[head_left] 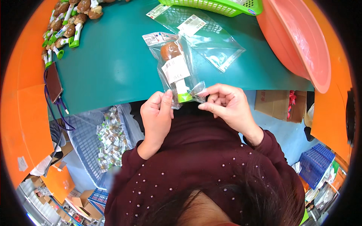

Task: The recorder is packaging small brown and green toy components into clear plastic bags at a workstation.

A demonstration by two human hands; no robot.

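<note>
At the near edge of the green table lies a clear plastic bag point(191, 67). Inside it is a toy point(171, 51) with a brown rounded head, a white handle and a bright green end; a white label covers part of its middle. My left hand point(155, 117) pinches the bag's lower left corner, its thumb beside the green end. The lower right edge of the bag is pulled out between the thumb and forefinger of my right hand point(233, 108). Flat on the table just beyond, another clear bag point(217, 47) with a white label has nothing in it.
Loose brown, white and green toys point(71, 30) are heaped at the far left, above a phone point(54, 83) with a purple cord. A green basket point(215, 6) and a pink-red basin point(298, 45) stand far right. Below left, a blue basket point(81, 145) holds bagged toys.
</note>
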